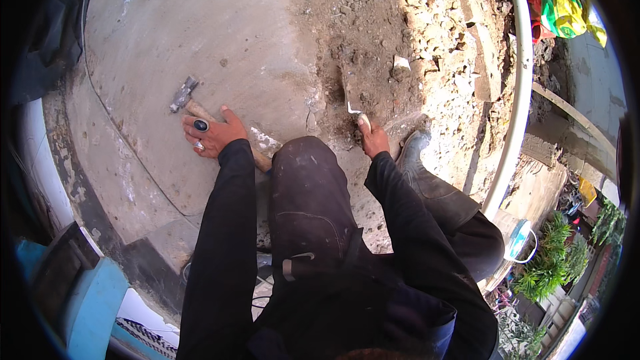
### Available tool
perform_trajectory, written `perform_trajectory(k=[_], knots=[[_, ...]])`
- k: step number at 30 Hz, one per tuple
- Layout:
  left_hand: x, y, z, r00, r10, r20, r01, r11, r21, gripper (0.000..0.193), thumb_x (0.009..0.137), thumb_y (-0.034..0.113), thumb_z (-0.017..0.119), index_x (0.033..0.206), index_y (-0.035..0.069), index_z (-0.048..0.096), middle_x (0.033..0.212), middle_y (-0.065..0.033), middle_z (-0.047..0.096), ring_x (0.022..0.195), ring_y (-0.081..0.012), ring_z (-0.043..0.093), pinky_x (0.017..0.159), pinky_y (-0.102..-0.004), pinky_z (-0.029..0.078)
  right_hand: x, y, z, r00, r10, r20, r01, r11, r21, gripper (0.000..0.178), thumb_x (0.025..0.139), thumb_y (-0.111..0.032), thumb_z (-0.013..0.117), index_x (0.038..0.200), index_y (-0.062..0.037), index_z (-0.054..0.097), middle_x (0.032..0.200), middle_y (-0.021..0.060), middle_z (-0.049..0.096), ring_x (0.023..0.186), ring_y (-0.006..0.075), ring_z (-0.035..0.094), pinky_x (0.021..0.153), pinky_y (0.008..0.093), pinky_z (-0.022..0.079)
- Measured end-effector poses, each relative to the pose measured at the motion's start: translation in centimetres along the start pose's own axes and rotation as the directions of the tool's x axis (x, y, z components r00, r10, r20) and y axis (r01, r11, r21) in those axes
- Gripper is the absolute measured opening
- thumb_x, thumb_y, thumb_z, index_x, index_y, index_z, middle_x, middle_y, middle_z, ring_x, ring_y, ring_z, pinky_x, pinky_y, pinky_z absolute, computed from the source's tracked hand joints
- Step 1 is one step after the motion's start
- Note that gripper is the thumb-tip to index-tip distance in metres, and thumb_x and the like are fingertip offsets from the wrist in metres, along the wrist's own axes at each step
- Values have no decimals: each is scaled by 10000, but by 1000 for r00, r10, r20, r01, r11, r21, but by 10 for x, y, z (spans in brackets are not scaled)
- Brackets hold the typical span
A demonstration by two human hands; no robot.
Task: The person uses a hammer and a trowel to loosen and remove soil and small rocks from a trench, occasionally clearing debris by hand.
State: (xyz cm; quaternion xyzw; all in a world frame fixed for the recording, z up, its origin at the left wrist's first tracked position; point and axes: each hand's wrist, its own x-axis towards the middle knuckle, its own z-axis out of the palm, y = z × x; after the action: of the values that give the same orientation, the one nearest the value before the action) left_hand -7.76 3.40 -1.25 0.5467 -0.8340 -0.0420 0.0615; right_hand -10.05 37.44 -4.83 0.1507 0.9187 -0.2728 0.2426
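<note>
The person is crouched low on a concrete slab (pixel 200 33), one dark-trousered knee (pixel 307 187) pushed forward between the two arms. The left hand (pixel 212 135) lies flat, fingers spread, on top of the wooden handle of a hammer (pixel 183 95) — pressing it against the concrete rather than gripping it, as far as I can see. The hammer's metal head points away from the person, up and to the left, and the far end of the handle shows again just past the wrist, beside the knee. There are two rings on that hand (one with a large dark oval stone).

The right hand (pixel 375 140) is closed around the pale handle of a trowel (pixel 350 90). The blade, dirty and brownish, reaches away from the person and lies on the ground just where the smooth concrete gives way to loose earth and rubble (pixel 427 47) — broken stone, bits of brick, dust. A cracked patch of the slab's edge sits between the two hands.

To the right of the rubble a white pipe (pixel 519 80) curves down the scene, and a dark boot (pixel 427 180) is planted just inside it. Beyond the pipe some bright red, green and yellow cloth (pixel 563 7) hangs at the top, and green plants (pixel 553 260) show lower down. At the lower left stands a blue box-like object (pixel 93 307).
</note>
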Motion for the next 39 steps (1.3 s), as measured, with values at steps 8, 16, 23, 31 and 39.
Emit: perform_trajectory(k=[8, 16, 23, 31, 39], knots=[[-2, 3, -1, 1000, -8, -11, 8, 1000, 24, 896, 794, 456, 647, 1442, 11, 218, 1454, -167, 294, 1343, -346, 288, 1038, -507, 290, 69, 48, -225, 992, 122, -9, -107, 828, -550, 624, 894, -625, 433, 1092, -72, 641, 1028, 200, 660, 1028, 358, 611, 887, 444, 460], [-1, 4, -3, 1000, -13, -11, 13, 1000, 24, 903, 799, 457, 649, 1445, 8, 205, 1446, -173, 305, 1339, -340, 301, 1028, -510, 300, 71, -4, -107, 977, -214, -13, 214, 977, -4, 526, 921, -506, 479, 1162, -43, 549, 1029, 262, 617, 934, 412, 608, 847, 449, 453], [2, 1, -5, 1000, -13, 15, 13, 999, 40, 903, 814, 461, 637, 1448, 1, 188, 1435, -188, 312, 1335, -346, 306, 1044, -515, 278, 138, -54, -102, 957, -260, -129, 219, 938, -267, 514, 944, -479, 455, 988, 12, 603, 829, 277, 628, 850, 438, 604, 748, 494, 456], [-1, -2, -1, 1000, -19, -22, 19, 1000, 6, 898, 801, 458, 652, 1445, 16, 208, 1433, -172, 323, 1327, -352, 313, 1030, -527, 300, 126, -22, -203, 992, 62, -109, -81, 982, -171, 544, 933, -528, 450, 919, -11, 619, 732, 205, 616, 683, 336, 615, 637, 420, 472], [-2, -8, 3, 998, -9, -62, 9, 1000, 3, 896, 794, 465, 644, 1441, 10, 225, 1440, -177, 312, 1326, -349, 311, 1037, -520, 286, 55, 11, -168, 964, 141, -227, -133, 990, 50, 544, 928, -519, 461, 1008, 15, 523, 677, 186, 578, 637, 318, 595, 637, 426, 485]])
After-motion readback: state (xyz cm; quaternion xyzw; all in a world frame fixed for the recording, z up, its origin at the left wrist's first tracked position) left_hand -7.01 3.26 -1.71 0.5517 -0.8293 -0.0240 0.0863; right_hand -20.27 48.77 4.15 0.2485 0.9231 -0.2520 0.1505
